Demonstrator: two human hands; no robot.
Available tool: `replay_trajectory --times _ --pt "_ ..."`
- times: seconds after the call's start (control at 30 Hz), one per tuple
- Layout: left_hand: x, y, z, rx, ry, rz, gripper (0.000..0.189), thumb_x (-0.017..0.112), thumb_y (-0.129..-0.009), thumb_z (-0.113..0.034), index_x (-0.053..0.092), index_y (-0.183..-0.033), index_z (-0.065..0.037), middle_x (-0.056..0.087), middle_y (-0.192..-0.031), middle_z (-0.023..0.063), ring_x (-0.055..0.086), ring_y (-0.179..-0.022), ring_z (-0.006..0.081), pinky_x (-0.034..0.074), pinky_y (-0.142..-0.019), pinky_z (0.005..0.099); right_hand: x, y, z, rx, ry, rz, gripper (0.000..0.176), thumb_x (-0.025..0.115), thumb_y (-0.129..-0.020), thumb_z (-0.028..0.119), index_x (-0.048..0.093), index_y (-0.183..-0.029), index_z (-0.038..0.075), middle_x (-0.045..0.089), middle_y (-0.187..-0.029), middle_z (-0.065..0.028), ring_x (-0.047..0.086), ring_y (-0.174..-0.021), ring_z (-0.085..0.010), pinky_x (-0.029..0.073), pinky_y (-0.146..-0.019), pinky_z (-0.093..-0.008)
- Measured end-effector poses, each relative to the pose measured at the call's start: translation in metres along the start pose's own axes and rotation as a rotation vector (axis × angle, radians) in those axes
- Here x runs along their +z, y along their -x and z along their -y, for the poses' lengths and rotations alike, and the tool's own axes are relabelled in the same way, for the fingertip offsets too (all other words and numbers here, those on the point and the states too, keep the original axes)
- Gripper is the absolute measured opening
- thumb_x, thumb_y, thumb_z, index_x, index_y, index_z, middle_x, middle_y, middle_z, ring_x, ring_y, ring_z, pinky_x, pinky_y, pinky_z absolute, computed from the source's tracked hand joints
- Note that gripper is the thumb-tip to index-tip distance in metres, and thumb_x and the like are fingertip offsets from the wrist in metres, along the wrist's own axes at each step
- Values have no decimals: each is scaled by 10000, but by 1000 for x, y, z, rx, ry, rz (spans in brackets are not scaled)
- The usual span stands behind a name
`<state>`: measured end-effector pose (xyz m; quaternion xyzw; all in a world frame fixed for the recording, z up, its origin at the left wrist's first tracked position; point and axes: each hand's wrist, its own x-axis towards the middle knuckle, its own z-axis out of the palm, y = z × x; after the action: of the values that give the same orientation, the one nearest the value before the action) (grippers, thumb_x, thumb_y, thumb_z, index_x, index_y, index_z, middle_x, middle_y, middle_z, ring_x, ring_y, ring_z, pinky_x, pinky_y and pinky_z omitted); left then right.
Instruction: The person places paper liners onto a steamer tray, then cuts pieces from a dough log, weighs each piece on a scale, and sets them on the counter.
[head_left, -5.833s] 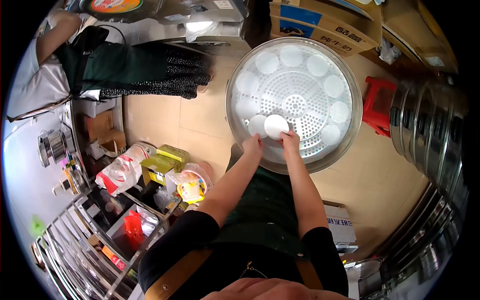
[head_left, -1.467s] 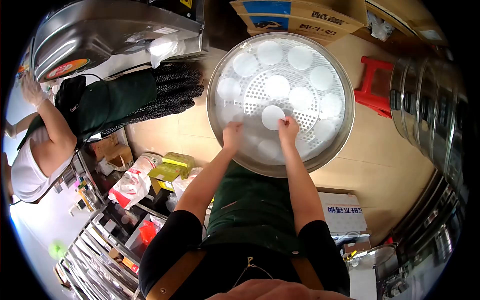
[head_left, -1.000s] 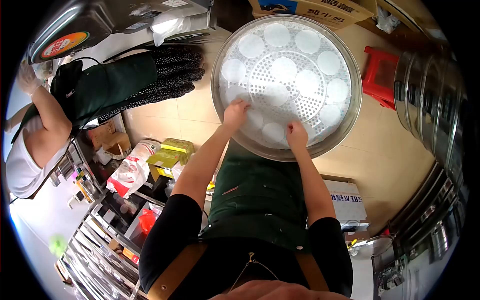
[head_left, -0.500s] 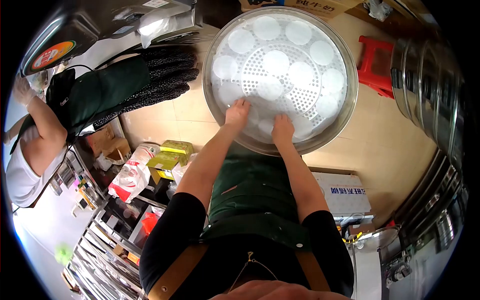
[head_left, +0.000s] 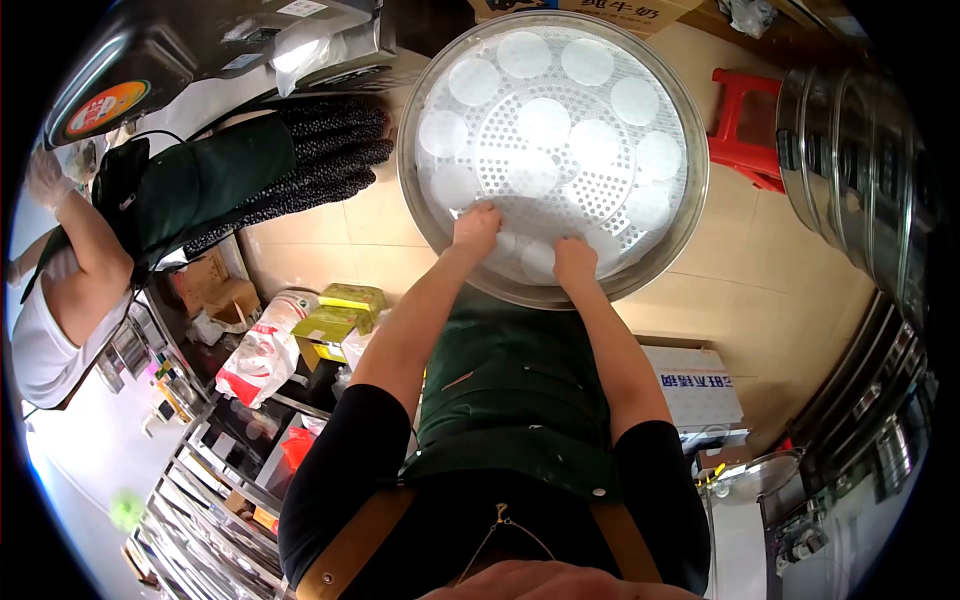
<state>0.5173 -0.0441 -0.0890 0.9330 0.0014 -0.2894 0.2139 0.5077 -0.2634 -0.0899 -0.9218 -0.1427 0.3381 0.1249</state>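
A wide round metal steamer tray [head_left: 409, 190] with a perforated bottom is in front of me. A pale, thin mesh-like liner [head_left: 640, 80] seems to cover its base. Several flat white rounds [head_left: 524, 55] lie around the edge and in the middle. Over the near left part of the tray is my left hand [head_left: 477, 230], its fingers curled together. To its right, my right hand [head_left: 575, 262] is also closed, low over the near side beside another white round [head_left: 538, 260]. Whatever the fingertips pinch is too small or hidden to make out.
A red plastic stool [head_left: 745, 130] and a stack of metal steamer tiers [head_left: 840, 170] are at the right. A cardboard box [head_left: 620, 12] sits beyond the tray. Left are green boxes [head_left: 335, 318], a white sack [head_left: 268, 350] and another person [head_left: 80, 290] in an apron.
My right hand has moved slightly right, with its fingers more curled. My left hand stays almost in place. The tray appears shifted slightly left in view.
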Motion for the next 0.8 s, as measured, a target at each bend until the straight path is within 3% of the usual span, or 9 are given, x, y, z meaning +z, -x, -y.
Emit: replay_trajectory --times 0.1,0.2,0.3,0.4,0.5,0.63,0.7,0.8 --pt "-3 7 -10 -43 43 -96 145 673 -726 -110 620 -861 -101 572 -933 82 578 -929 304 494 -752 426 1 1 -7 43 -107 -8 121 616 -712 58 635 -829 84 620 -884 -108 598 -871 -324 499 -740 -424" --pt "-22 30 -21 -82 156 -196 214 683 -721 -116 624 -927 -104 572 -967 99 577 -924 323 496 -741 425 -13 4 -23 99 -139 -329 141 633 -721 89 601 -857 69 591 -915 -120 580 -881 -341 495 -751 -442" --pt "-21 62 -16 -25 195 -384 214 675 -729 -94 620 -935 -85 577 -953 114 583 -880 337 499 -707 421 -40 12 -44 17 -39 -317 159 625 -711 64 572 -861 55 559 -942 -126 572 -944 -317 516 -728 -411" --pt "-24 107 -12 56 220 -425 180 667 -733 -62 609 -904 -61 581 -882 127 591 -805 343 499 -665 413 -45 16 -59 6 6 -189 206 627 -712 60 590 -915 61 549 -1013 -135 556 -980 -322 506 -772 -421" --pt "-46 158 -8 189 375 -511 135 655 -753 -60 608 -880 -59 583 -842 130 595 -764 342 498 -658 409 -46 31 -51 -12 -41 -433 247 636 -727 70 605 -972 70 556 -1039 -136 555 -985 -331 499 -788 -428" --pt "-37 241 52 45 345 -398 109 643 -773 -115 606 -866 -71 599 -873 113 612 -804 333 509 -676 422 -48 63 3 69 -123 -424 256 653 -749 85 613 -1000 54 571 -979 -146 566 -927 -355 476 -771 -441" --pt "-30 289 91 -155 322 -297 127 641 -785 -168 615 -864 -73 602 -885 123 618 -814 334 510 -679 431 -38 78 46 69 -129 -442 259 636 -760 101 609 -1014 60 571 -1018 -151 561 -962 -348 480 -778 -442" --pt "8 363 168 -333 296 -256 170 625 -799 -224 634 -885 -78 612 -893 139 625 -811 351 507 -697 454 -15 92 118 -116 -173 -546 229 639 -738 65 619 -964 33 579 -914 -165 578 -852 -372 478 -715 -449"
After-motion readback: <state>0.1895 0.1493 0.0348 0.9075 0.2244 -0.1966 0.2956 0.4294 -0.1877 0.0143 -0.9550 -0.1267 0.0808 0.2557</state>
